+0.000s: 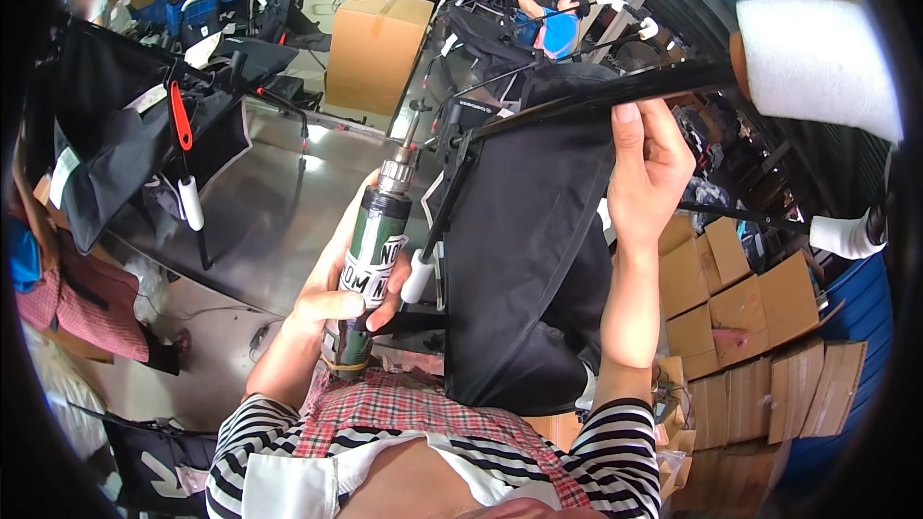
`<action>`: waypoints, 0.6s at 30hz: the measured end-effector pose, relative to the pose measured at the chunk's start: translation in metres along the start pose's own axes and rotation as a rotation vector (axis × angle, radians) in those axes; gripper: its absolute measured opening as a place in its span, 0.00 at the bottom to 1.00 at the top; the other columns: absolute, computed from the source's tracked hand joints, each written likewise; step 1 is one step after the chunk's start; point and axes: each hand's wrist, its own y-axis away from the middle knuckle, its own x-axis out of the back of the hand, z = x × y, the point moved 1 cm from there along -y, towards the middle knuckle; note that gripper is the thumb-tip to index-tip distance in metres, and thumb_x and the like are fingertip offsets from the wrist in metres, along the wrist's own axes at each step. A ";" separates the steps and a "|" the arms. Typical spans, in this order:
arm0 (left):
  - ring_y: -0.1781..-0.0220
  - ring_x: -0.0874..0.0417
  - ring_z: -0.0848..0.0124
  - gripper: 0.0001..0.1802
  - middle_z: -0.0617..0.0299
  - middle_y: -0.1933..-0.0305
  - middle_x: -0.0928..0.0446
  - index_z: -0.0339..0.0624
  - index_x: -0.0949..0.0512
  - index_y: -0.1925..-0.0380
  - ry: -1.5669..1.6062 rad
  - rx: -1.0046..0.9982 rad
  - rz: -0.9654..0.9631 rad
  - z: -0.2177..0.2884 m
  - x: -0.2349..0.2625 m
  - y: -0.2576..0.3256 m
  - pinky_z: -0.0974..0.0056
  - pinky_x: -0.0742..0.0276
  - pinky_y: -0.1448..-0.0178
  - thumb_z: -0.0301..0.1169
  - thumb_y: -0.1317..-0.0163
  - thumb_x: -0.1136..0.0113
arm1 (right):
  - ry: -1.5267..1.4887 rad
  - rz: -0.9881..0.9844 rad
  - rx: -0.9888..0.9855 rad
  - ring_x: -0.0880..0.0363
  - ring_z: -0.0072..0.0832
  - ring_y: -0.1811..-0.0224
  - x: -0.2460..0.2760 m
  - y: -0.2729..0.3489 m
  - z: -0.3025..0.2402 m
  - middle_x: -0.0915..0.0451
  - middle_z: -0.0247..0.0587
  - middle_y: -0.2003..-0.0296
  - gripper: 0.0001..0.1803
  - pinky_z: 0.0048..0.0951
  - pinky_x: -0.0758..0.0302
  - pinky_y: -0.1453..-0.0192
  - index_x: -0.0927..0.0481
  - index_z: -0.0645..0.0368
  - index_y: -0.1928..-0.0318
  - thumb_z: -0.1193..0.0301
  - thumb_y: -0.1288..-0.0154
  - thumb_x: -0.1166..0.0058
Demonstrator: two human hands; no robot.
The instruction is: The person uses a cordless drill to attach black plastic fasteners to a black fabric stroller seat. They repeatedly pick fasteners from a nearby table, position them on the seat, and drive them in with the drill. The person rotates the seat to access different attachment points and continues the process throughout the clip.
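My left hand (pixel 325 300) is wrapped round a dark green electric screwdriver (pixel 373 231) with a white printed band, its bit pointing up and away from me. The bit's tip is near a black joint (pixel 452 135) on the frame, but I cannot tell whether they touch. My right hand (pixel 646 168) pinches the upper edge of a black fabric panel (pixel 529 211) just below a dark tube (pixel 625 86). The panel hangs from this tube, part of what looks like a stroller frame. A white foam wrap (pixel 817 62) covers the tube's far right end.
Another black stroller-like piece (pixel 125 154) with an orange-red strap stands on the metal table (pixel 260 250) at left. A large carton (pixel 375 50) is at the back. Flattened cartons (pixel 731 404) stack at lower right. A person in blue (pixel 556 31) works farther off.
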 end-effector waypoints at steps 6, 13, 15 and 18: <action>0.82 0.24 0.66 0.57 0.43 0.61 0.31 0.45 0.57 0.26 -0.006 -0.017 0.009 -0.004 -0.001 0.004 0.69 0.22 0.79 0.32 0.50 0.27 | 0.065 0.244 -0.149 0.34 0.08 0.68 0.014 -0.001 0.016 0.23 0.23 0.70 0.12 0.14 0.38 0.65 0.17 0.68 0.53 0.70 0.26 0.44; 0.84 0.25 0.67 0.63 0.43 0.62 0.30 0.48 0.64 0.24 -0.041 -0.019 0.035 0.000 0.004 0.012 0.70 0.26 0.81 0.34 0.49 0.27 | 0.438 0.352 0.264 0.18 0.28 0.78 0.018 -0.008 0.015 0.17 0.49 0.75 0.08 0.26 0.24 0.70 0.15 0.64 0.58 0.72 0.31 0.40; 0.84 0.25 0.67 0.62 0.43 0.62 0.30 0.47 0.63 0.24 -0.055 -0.025 0.037 0.001 0.004 0.014 0.70 0.26 0.82 0.34 0.50 0.26 | 0.359 0.242 0.394 0.16 0.42 0.74 0.006 -0.011 0.006 0.17 0.51 0.71 0.07 0.29 0.22 0.68 0.16 0.63 0.57 0.73 0.31 0.42; 0.84 0.25 0.67 0.63 0.43 0.62 0.30 0.48 0.64 0.24 -0.054 -0.028 0.023 0.002 0.000 0.013 0.69 0.26 0.82 0.33 0.50 0.27 | 0.168 -0.039 0.216 0.16 0.37 0.69 -0.007 -0.002 -0.017 0.18 0.48 0.71 0.09 0.28 0.23 0.62 0.19 0.62 0.51 0.76 0.29 0.47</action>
